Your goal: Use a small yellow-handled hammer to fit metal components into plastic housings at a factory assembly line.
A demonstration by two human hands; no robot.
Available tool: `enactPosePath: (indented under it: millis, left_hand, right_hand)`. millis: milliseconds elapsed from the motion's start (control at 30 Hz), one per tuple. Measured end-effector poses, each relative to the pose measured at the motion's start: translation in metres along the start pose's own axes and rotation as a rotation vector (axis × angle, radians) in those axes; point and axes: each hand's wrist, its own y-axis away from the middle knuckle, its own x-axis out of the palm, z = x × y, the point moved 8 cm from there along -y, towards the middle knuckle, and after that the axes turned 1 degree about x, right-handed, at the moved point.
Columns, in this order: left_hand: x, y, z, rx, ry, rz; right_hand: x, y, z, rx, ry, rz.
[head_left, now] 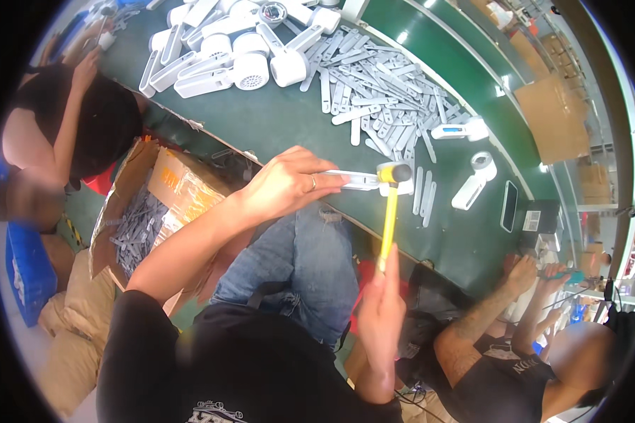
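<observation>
This is a factory assembly line. A long green-topped desk (pixel 275 127) carries heaps of identical white plastic handheld fan bodies (pixel 222 53) and loose grey plastic strips (pixel 381 84). Other workers sit alongside it, and an open brown cardboard box (pixel 148 211) holds more grey strips.

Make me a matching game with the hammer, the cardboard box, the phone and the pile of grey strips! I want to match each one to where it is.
Things:
1. hammer
2. cardboard box
3. phone
4. pile of grey strips

Places:
A. lying flat near the green table's right end
B. in the right hand
C. spread on the table, past the left hand
D. down beside the table, on the left

Pairs: 1-B, 2-D, 3-A, 4-C
</observation>
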Motion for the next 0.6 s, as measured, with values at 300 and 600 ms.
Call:
enactPosePath:
  millis: [300,600]
  left_hand:
    - [0.001,0.001,-0.001,0.001,-0.002,-0.006]
    - [0.002,0.001,0.002,-0.005,-0.005,-0.003]
  right_hand:
    - [-0.015,0.031,0.003,0.044,-0.290,-0.164]
    - [0.010,-0.001,0.013,-0.153,0.063,-0.117]
